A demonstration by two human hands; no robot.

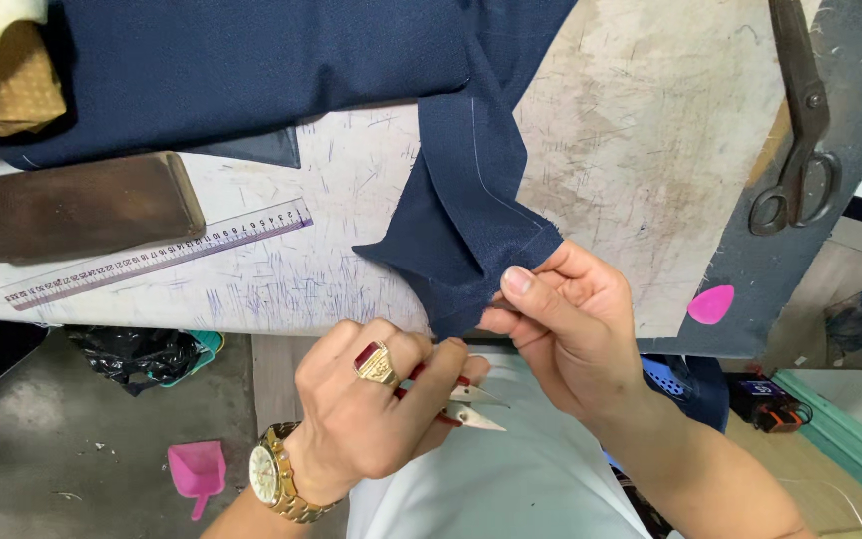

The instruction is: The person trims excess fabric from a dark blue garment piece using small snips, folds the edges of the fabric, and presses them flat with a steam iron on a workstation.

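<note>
A navy blue fabric piece (461, 200) with a chalk line on it hangs over the front edge of the worn white worktable (650, 150). My right hand (571, 319) pinches the fabric's lower corner between thumb and fingers. My left hand (371, 409), wearing a gold watch and a ring, grips small thread snips (476, 411) with red handles. Their blades are slightly apart and point right, just below the pinched corner.
A clear ruler (162, 255) and a dark wooden block (77, 205) lie at the left of the table. Large metal shears (800, 120) and a pink piece of chalk (711, 303) are at the right. Yellow cloth (2, 70) sits top left. A pink scoop (197, 469) lies on the floor.
</note>
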